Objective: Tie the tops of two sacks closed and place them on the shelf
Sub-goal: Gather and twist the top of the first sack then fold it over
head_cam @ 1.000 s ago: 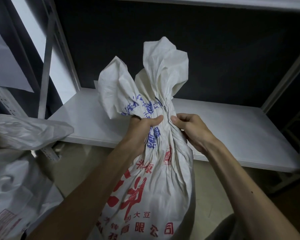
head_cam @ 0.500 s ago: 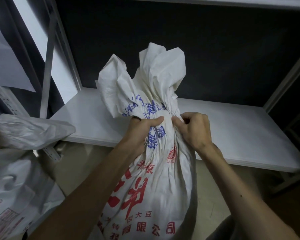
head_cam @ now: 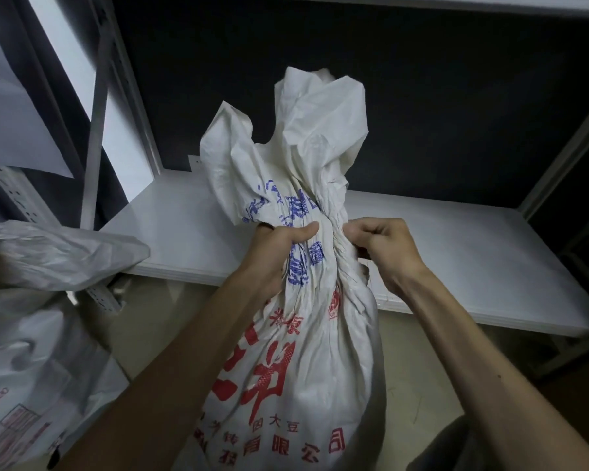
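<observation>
Vs 1 s ago, right hand [head_cam: 385,246] has closed in on the neck w/ fingers now curled. The white woven sack with red and blue print [head_cam: 300,351] stands upright, long axis vertical, open top pointing up & slightly away toward the flat white shelf board [head_cam: 456,253]. Left hand [head_cam: 279,253] grips the gathered neck from the left, thumb across the front. Right hand pinches the bunched fabric on the neck's right side. Loose top flares above both hands; the body sits below them, in front of the shelf edge. A pale crumpled plastic sack [head_cam: 41,334] slumps at far left.
</observation>
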`<state>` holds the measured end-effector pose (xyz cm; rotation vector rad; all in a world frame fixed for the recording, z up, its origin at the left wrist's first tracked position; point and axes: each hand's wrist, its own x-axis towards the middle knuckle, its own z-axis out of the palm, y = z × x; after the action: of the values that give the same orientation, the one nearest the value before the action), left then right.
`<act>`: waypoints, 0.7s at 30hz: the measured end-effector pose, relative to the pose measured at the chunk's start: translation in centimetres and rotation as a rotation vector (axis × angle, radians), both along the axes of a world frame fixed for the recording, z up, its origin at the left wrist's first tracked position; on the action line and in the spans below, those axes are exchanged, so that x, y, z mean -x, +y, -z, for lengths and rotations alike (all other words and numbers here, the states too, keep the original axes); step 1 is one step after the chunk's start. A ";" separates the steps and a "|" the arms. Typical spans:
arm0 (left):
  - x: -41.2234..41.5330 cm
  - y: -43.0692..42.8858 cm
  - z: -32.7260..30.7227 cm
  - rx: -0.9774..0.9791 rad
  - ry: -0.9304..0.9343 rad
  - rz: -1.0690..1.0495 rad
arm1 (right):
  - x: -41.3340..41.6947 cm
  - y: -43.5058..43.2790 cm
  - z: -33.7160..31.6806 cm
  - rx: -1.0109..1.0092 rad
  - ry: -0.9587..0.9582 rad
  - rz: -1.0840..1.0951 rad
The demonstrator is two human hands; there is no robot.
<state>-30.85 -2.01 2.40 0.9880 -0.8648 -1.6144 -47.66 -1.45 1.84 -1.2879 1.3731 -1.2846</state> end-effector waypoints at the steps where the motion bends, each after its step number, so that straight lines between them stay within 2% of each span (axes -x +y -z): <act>1: -0.1 0.0 0.0 0.001 0.001 0.013 | 0.3 -0.1 -0.1 -0.040 -0.096 0.016; 6: -0.8 0.0 -0.4 -0.039 0.010 0.083 | 1.4 -0.6 0.3 -0.255 -0.229 -0.160; 11: -1.4 -0.3 -0.4 -0.063 0.007 0.123 | 1.2 -0.4 0.7 -0.235 -0.200 -0.311; 15: -1.6 -0.5 -0.6 -0.068 -0.003 0.124 | 0.3 -0.3 0.7 -0.061 0.003 -0.177; 19: -1.2 -0.3 -0.5 -0.037 -0.006 0.093 | -0.3 -0.1 0.7 0.065 0.054 -0.063; 21: -0.9 0.0 -0.4 -0.014 0.004 0.073 | -0.2 0.0 0.8 0.146 0.237 0.031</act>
<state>-29.95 -2.00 2.81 0.9720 -0.8972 -1.6861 -47.43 -1.46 1.04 -1.5653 1.4885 -1.3054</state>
